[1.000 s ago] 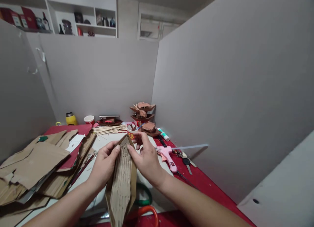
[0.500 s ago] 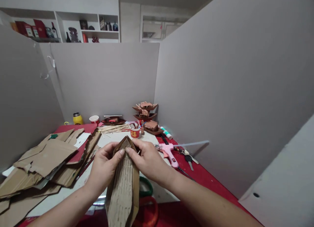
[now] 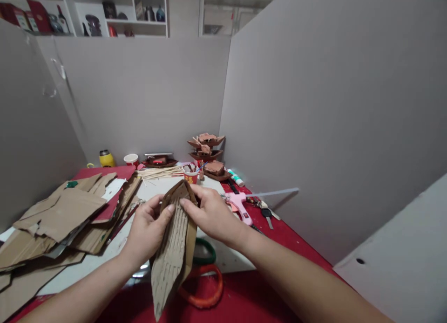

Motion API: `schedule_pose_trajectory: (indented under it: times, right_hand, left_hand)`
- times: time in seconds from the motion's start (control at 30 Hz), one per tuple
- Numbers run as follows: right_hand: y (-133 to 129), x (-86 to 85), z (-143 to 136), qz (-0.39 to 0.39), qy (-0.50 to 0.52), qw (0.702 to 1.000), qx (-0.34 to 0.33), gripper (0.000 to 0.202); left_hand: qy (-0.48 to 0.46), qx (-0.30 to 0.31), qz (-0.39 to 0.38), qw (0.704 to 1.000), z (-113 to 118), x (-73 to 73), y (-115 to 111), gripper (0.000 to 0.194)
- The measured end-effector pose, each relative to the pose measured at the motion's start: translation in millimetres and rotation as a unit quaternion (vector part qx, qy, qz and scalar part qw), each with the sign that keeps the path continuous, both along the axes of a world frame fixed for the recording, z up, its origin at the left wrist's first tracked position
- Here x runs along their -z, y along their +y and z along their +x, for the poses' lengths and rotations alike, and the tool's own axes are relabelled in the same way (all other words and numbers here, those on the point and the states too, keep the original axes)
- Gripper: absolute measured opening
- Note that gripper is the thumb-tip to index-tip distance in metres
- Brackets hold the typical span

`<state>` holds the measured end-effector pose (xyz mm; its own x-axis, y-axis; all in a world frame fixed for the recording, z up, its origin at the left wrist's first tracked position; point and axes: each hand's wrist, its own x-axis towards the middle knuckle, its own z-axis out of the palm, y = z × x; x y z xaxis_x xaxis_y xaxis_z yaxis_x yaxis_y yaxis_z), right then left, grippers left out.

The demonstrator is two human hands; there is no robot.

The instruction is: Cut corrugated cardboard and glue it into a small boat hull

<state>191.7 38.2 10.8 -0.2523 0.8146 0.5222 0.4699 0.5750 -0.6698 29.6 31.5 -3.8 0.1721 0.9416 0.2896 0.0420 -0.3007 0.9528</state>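
Grey panels (image 3: pixel 139 99) close in your worktop (image 3: pixel 244 295) at left, far side and right, its red covering showing around a pale board (image 3: pixel 226 262). Your left hand (image 3: pixel 148 227) grasps the left edge of a pointed cardboard piece (image 3: pixel 170 255), its thumb at the margin of the ribbed face, while your right hand (image 3: pixel 211 216) pinches the right side near the far end, thumb laid on the ribs. You have the piece between both hands over the near middle, raised sides around its far tip and its near end tapering towards you. Just right of its near part you have a green ring (image 3: pixel 211 247) and, nearer, an orange ring (image 3: pixel 220 285). Past your right hand lie a pink glue gun (image 3: pixel 240 207) with a pale glue stick (image 3: pixel 274 192) jutting right, and a key (image 3: pixel 267 214). Beyond the cardboard's far tip stands a red cup (image 3: pixel 190 176), with thin wooden sticks (image 3: pixel 159 173) to its left and stacked brown model boats (image 3: pixel 206 143) farther off. Left of you spreads a pile of torn cardboard (image 3: pixel 73 211), a yellow bottle (image 3: pixel 106 159) beyond it.
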Motion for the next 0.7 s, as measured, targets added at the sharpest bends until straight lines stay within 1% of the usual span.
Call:
schedule_pose_trajectory:
  times: [0.03,0.1,0.2,0.3,0.37,0.47,0.57,0.63,0.7]
  right_hand:
    - [0,-0.2,1,0.007,0.000,1.000,0.005,0.014]
    - [1,-2.2,5,0.028,-0.001,0.999,0.022,0.013]
    - [4,-8.1,13,0.061,-0.009,0.996,0.071,0.011]
    - [7,-12.8,20,0.104,-0.022,0.988,0.113,0.009]
    - [8,-13.4,22,0.123,-0.031,0.984,0.128,0.009]
    - [7,-11.8,22,0.132,-0.043,0.983,0.123,0.010]
    - [4,-10.9,20,0.146,-0.044,0.982,0.108,0.012]
    - [3,-11.6,20,0.152,-0.025,0.983,0.100,0.013]
    - [4,-13.1,20,0.140,0.012,0.986,0.090,0.011]
  left_hand:
    - [0.001,0.002,-0.010,1.000,0,-1.7,0,0.029]
    - [-0.002,0.031,-0.054,0.998,0,-4.1,1,0.034]
    - [-0.001,0.120,-0.131,0.984,-4,-1.7,6,0.042]
    - [0.011,0.199,-0.171,0.965,-10,5.6,13,0.036]
    - [0.014,0.226,-0.193,0.955,-11,10.2,17,0.032]
    - [0.019,0.229,-0.215,0.949,-10,14.6,19,0.029]
    - [0.020,0.212,-0.201,0.956,-7,16.6,19,0.028]
    - [0.023,0.202,-0.187,0.961,-6,17.3,18,0.025]
    - [0.023,0.195,-0.175,0.965,-7,17.7,18,0.025]
